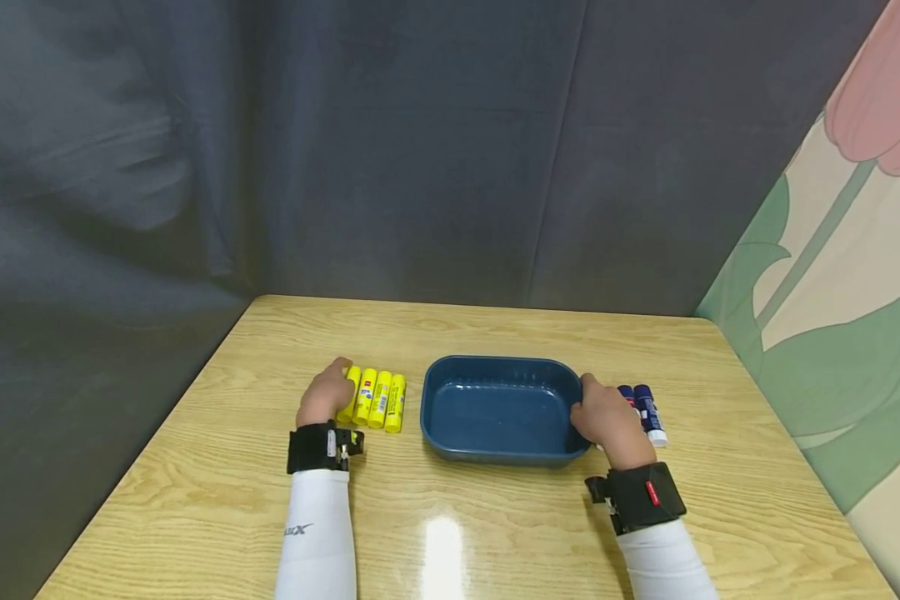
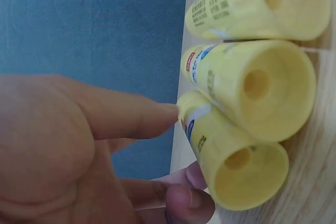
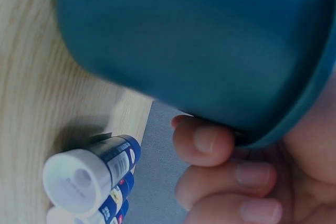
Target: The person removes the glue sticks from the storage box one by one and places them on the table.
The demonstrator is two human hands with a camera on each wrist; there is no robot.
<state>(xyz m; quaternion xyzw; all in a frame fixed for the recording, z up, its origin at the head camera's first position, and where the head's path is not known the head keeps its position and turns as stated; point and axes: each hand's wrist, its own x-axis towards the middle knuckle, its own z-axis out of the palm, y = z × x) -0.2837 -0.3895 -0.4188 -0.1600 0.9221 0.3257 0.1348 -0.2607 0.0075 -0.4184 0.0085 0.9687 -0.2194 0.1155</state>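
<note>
Several yellow glue sticks point(image 1: 382, 400) lie side by side on the table, left of a dark blue plastic bin point(image 1: 504, 410). My left hand point(image 1: 326, 393) is at the leftmost glue stick point(image 2: 231, 166); its thumb point(image 2: 152, 113) is straight, with the tip right at that stick's side, and the other fingers lie along its outer side. With my right hand point(image 1: 609, 421) I grip the bin by its right end, fingers point(image 3: 202, 142) curled under the rim. Past that hand lie blue glue sticks point(image 1: 648, 410) with white ends, partly hidden by it in the head view.
The wooden table point(image 1: 195, 492) ends in front of a dark grey curtain point(image 1: 435, 167). A wall with a painted flower point(image 1: 832, 333) rises along the right edge. Both forearms wear white sleeves and black wrist straps.
</note>
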